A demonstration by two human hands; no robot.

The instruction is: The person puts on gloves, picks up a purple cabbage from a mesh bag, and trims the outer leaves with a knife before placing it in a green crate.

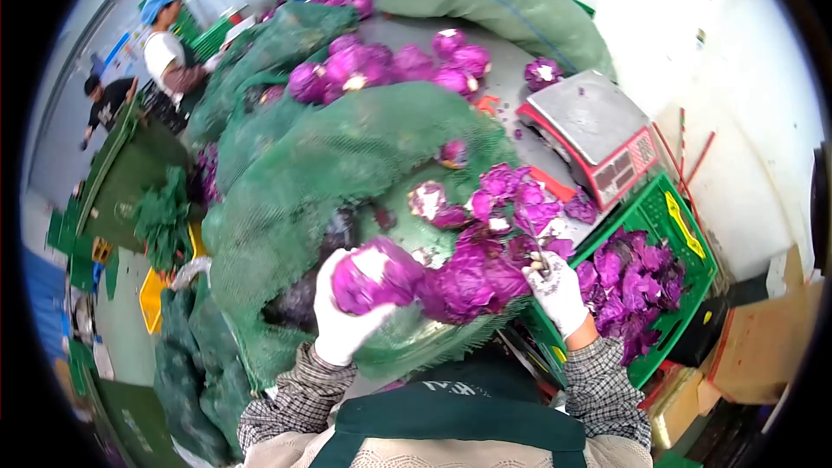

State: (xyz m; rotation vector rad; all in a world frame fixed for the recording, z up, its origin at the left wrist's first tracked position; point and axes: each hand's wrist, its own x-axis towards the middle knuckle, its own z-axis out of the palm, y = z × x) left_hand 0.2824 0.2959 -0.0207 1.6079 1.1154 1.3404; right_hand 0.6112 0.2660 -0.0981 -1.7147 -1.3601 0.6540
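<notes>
My left hand (345, 316), in a white glove, is wrapped around a red cabbage (377, 276) with a pale cut-looking patch on top. Also gloved in white, my right hand (556, 290) is closed on a small knife (535, 243), whose thin dark blade points up and away; the handle is hidden in the fist. Between the hands lie loose purple cabbage leaves (477, 273). Just beyond them is a trimmed cabbage with a pale base (427, 199). A green mesh sack (347, 147) spreads under and around the work, with dark cabbages partly showing inside it.
Right of me, a green crate (698, 273) holds purple leaves. A red scale (598, 126) stands above it. Several whole cabbages (355, 65) sit farther back, by a large pale-green sack (494, 0). Two people (165, 52) are at the far left, near a green bin (130, 173).
</notes>
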